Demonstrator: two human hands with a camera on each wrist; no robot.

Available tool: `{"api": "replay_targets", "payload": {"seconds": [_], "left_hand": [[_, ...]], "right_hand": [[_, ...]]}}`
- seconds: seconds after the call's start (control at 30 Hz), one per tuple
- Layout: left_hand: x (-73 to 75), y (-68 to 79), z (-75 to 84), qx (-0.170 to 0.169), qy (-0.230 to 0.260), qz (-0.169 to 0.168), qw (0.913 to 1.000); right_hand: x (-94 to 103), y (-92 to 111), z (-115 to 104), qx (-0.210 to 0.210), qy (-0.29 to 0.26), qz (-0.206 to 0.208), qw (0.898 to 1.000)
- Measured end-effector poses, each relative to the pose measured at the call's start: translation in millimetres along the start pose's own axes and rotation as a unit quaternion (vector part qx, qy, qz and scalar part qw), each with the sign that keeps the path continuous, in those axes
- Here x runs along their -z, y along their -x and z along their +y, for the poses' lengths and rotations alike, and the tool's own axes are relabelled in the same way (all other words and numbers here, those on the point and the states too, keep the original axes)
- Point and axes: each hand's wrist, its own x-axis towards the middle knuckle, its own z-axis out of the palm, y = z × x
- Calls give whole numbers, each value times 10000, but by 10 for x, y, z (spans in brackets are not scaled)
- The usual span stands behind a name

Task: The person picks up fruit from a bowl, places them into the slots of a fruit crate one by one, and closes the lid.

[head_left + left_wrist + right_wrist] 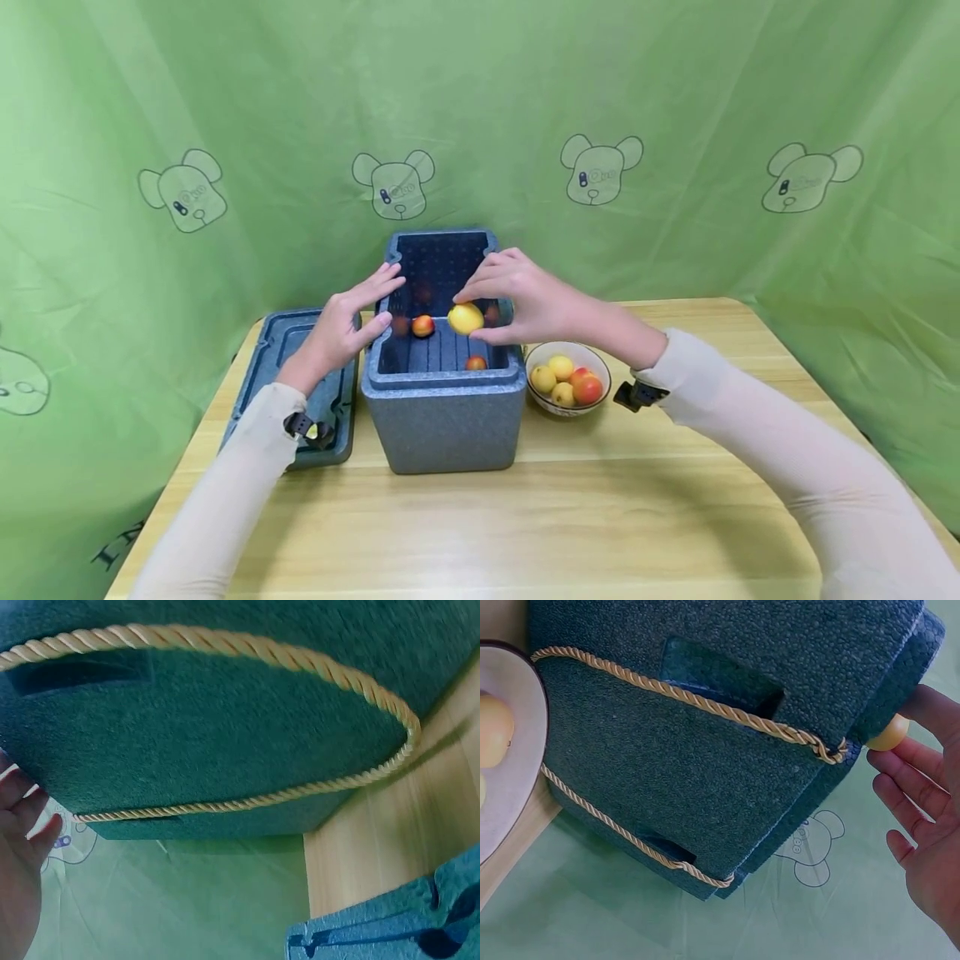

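Over the open grey foam box (450, 437), my right hand (536, 300) pinches a small yellow fruit (466, 319) between thumb and fingers. The right wrist view shows this yellow fruit (889, 733) at the fingertips, just above the box rim. My left hand (333, 333) is at the box's left rim, thumb and fingers spread and extended. Inside the box lie a red-and-yellow fruit (423, 326) and a reddish fruit (476, 363), the second partly hidden by the front wall.
Right of the box stands a white bowl (583, 353) holding several yellow and red fruits. The box's lid (343, 425) lies on the wooden table (450, 533) to the left. Twisted rope handles (300, 664) hang on the box sides. A green curtain (495, 92) surrounds the table.
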Motion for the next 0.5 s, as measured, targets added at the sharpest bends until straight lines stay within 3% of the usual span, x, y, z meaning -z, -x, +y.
{"api": "replay_targets", "payload": {"seconds": [0.3, 0.5], "left_hand": [[61, -28, 59, 495, 580, -268, 9967], [100, -50, 74, 666, 647, -363, 9950]], "right_hand": [[-38, -15, -16, -20, 17, -91, 10000], [-48, -41, -15, -74, 104, -270, 9996]]}}
